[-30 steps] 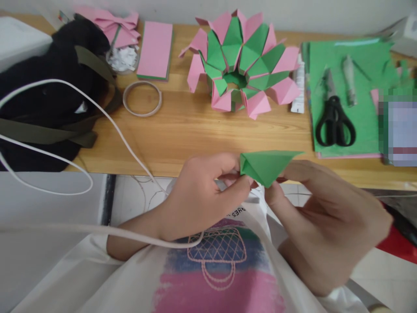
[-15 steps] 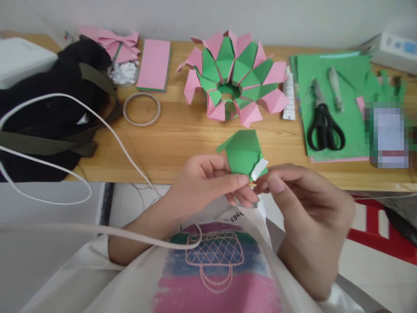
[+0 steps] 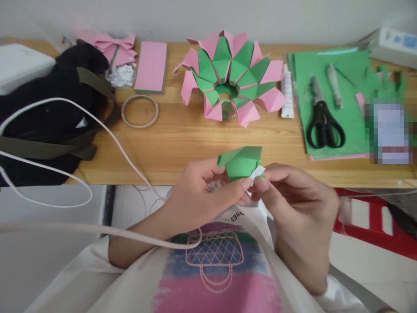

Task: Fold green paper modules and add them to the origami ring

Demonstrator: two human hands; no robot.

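My left hand (image 3: 205,189) clamps the folded green paper (image 3: 243,165) between thumb and fingers, by the near edge of the wooden table (image 3: 182,143) — my right hand (image 3: 299,208) pinches at its white strip (image 3: 258,173) — the pink-and-green paper flower (image 3: 222,65) sitting beyond

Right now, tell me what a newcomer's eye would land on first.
First, the pink-and-green folded-paper flower, on the wooden table near the top middle of the view. Next, nearer the wearer, the green folded-paper piece in the left hand, with the right hand at the white strip by its lower right corner. Then the black-handled scissors, lying on the green sheets at right.
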